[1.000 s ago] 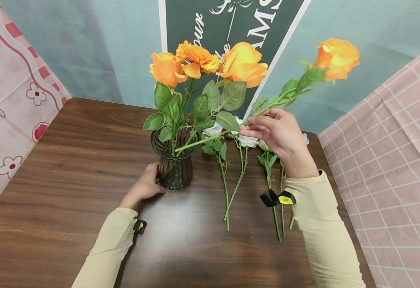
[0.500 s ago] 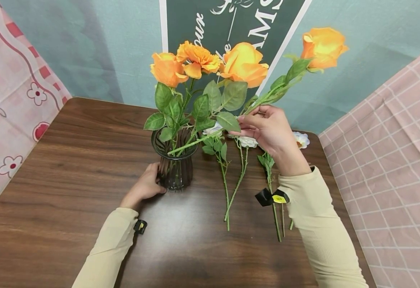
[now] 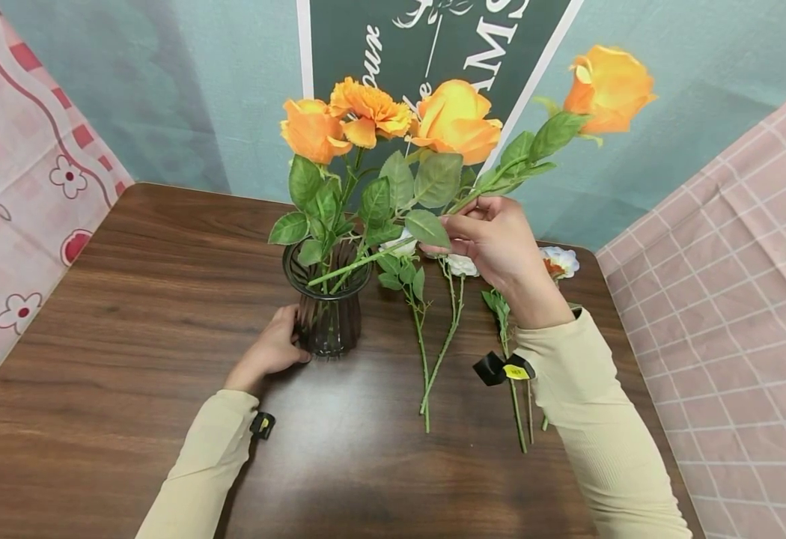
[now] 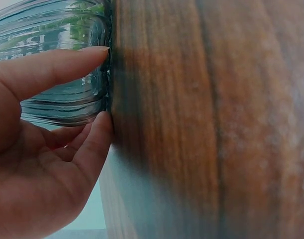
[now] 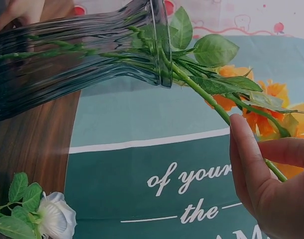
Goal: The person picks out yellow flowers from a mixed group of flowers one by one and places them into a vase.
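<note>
A dark, clear ribbed glass vase (image 3: 328,322) stands upright on the table, holding two orange roses and an orange ruffled flower (image 3: 371,108). My left hand (image 3: 272,344) grips the vase low down, thumb and fingers around its base, as the left wrist view also shows. Between the thumb and fingers of my right hand (image 3: 504,243) is the green stem of another orange rose (image 3: 610,90). This rose slants, its bloom up to the right. In the right wrist view the lower stem (image 5: 206,94) passes into the vase's mouth. Leaves cover part of the right fingertips in the head view.
White flowers (image 3: 462,266) with long green stems (image 3: 422,344) lie on the brown wooden table (image 3: 130,314) right of the vase. More stems (image 3: 517,412) and a pale bloom (image 3: 560,262) lie under and beside the right forearm. Hanging cloths stand behind and at both sides.
My right hand has moved left with the rose, and its stem end has shifted left and slightly down at the vase's mouth. The bloom has risen. My left hand and the vase have stayed put.
</note>
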The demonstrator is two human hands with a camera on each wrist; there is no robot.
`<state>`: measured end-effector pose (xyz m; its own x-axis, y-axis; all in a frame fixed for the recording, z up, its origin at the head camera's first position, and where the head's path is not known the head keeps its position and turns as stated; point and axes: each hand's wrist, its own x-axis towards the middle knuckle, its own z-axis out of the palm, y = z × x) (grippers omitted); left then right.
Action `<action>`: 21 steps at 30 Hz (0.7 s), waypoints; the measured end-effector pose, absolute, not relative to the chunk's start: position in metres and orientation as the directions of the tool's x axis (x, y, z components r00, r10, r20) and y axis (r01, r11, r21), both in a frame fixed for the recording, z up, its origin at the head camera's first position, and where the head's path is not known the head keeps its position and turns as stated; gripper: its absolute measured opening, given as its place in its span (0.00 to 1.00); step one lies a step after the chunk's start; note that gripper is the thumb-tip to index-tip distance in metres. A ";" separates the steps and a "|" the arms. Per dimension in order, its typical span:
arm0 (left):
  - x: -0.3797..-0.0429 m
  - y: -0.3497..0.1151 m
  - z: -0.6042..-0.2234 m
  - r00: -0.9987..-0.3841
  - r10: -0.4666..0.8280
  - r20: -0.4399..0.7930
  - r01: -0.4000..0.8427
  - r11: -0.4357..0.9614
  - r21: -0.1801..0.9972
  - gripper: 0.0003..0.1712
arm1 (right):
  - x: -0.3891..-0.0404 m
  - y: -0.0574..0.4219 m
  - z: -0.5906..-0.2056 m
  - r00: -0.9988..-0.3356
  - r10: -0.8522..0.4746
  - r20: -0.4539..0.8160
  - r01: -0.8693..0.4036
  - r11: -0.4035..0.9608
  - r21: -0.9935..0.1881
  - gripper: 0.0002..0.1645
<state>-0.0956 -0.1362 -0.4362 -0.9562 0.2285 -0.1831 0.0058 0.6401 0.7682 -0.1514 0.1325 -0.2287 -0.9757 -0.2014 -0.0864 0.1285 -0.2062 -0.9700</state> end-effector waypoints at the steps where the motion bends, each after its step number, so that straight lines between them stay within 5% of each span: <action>1: -0.095 -0.136 -0.436 -0.956 0.228 -0.184 0.004 0.639 0.769 0.47 | -0.151 0.132 -0.228 -0.976 -0.199 -0.089 0.129 -0.200 -0.971 0.12; 21: -0.095 -0.136 -0.435 -0.954 0.234 -0.187 0.006 0.638 0.770 0.47 | -0.149 0.127 -0.224 -0.959 -0.274 -0.070 0.114 -0.149 -0.982 0.13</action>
<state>-0.0952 -0.1363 -0.4350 -0.9540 0.2345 -0.1867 0.0063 0.6384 0.7697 -0.1487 0.1275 -0.2236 -0.9591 -0.2743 -0.0697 0.1140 -0.1488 -0.9823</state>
